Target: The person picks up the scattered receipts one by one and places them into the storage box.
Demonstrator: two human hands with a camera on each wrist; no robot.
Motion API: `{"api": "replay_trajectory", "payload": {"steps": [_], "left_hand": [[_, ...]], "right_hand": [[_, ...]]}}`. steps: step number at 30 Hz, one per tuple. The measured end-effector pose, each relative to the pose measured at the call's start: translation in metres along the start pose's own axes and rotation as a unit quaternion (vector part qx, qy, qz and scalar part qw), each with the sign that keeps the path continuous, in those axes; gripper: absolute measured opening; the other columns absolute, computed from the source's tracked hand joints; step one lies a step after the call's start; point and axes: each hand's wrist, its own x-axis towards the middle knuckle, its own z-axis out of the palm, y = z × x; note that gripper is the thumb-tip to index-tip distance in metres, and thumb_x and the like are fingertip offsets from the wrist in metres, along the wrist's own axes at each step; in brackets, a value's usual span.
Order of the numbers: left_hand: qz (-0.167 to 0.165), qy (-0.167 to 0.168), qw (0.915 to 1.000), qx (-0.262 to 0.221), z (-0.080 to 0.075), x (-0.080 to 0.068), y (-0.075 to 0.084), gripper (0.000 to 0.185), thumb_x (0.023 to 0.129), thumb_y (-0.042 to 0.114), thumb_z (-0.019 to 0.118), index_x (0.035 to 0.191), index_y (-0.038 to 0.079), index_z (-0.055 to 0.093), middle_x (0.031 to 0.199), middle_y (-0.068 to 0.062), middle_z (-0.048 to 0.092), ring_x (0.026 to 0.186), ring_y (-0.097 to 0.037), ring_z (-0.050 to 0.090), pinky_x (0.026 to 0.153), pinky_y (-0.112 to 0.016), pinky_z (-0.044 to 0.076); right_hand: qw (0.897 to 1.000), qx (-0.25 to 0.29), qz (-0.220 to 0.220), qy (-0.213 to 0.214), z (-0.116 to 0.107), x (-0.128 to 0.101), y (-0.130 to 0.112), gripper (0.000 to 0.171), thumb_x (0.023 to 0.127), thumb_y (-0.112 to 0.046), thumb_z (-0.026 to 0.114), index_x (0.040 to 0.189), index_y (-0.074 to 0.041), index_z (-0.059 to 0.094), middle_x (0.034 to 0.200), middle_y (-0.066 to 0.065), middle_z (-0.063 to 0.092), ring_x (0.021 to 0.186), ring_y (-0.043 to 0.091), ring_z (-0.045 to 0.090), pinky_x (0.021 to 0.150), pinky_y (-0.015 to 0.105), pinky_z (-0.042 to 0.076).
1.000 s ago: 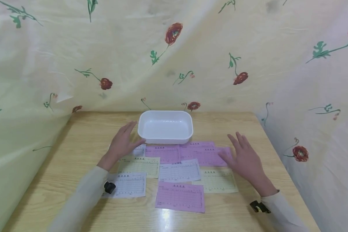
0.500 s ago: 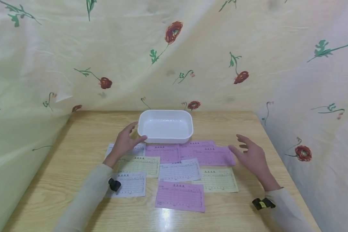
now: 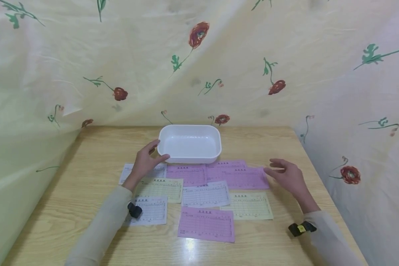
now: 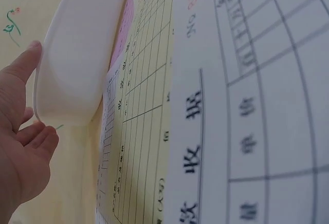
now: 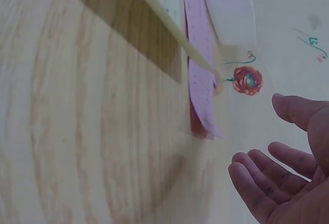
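Note:
A white plastic tray (image 3: 189,143) stands at the back middle of the wooden table (image 3: 86,155). My left hand (image 3: 147,159) touches the tray's left end with thumb and fingers, nothing gripped; the left wrist view shows the tray wall (image 4: 77,54) beside that hand (image 4: 23,147). Several printed slips lie in front of the tray: purple (image 3: 237,177), white (image 3: 206,194), yellow (image 3: 160,189). My right hand (image 3: 286,175) hovers with loosely curled fingers at the right edge of the purple slip, holding nothing. In the right wrist view that hand (image 5: 288,178) hangs beside a purple slip (image 5: 200,59).
A floral cloth (image 3: 199,55) hangs behind and along both sides of the table. Another purple slip (image 3: 207,224) lies nearest me, a yellow one (image 3: 249,207) to its right, a white one (image 3: 149,211) to its left. Bare wood (image 3: 319,162) shows right of the slips.
My left hand has moved up to the tray's left end and touches it. My right hand has lifted off the purple slip, shifted right and curled its fingers loosely.

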Motion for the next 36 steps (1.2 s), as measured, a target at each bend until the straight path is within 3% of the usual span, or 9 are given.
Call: {"api": "replay_trajectory", "payload": {"steps": [11,22,36], "left_hand": [[-0.001,-0.006,0.9999,-0.015,-0.002,0.0,-0.001,0.09,0.079,0.043,0.088,0.153,0.013,0.047,0.159,-0.007,0.044,0.146,-0.028,0.043,0.121,-0.041,0.04],[-0.005,-0.005,0.9993,-0.036,-0.002,0.0,-0.002,0.091,0.079,0.041,0.088,0.153,0.009,0.046,0.16,-0.009,0.043,0.146,-0.029,0.043,0.12,-0.038,0.041],[-0.007,-0.008,0.9991,-0.04,-0.001,0.0,-0.004,0.092,0.079,0.04,0.089,0.153,0.008,0.046,0.16,-0.009,0.042,0.146,-0.029,0.043,0.12,-0.037,0.042]], "right_hand": [[0.998,0.021,0.034,-0.044,0.005,0.008,0.008,0.07,0.094,-0.041,0.074,0.147,-0.001,0.051,0.143,0.025,0.057,0.124,0.044,0.06,0.098,0.053,0.058],[0.998,0.008,0.036,-0.057,0.011,0.011,0.016,0.064,0.093,-0.039,0.075,0.142,-0.003,0.056,0.128,0.024,0.066,0.117,0.041,0.062,0.094,0.05,0.058],[0.998,-0.003,0.029,-0.059,0.018,0.012,0.017,0.06,0.09,-0.034,0.08,0.135,0.0,0.061,0.111,0.017,0.075,0.105,0.033,0.069,0.086,0.036,0.054]]}}
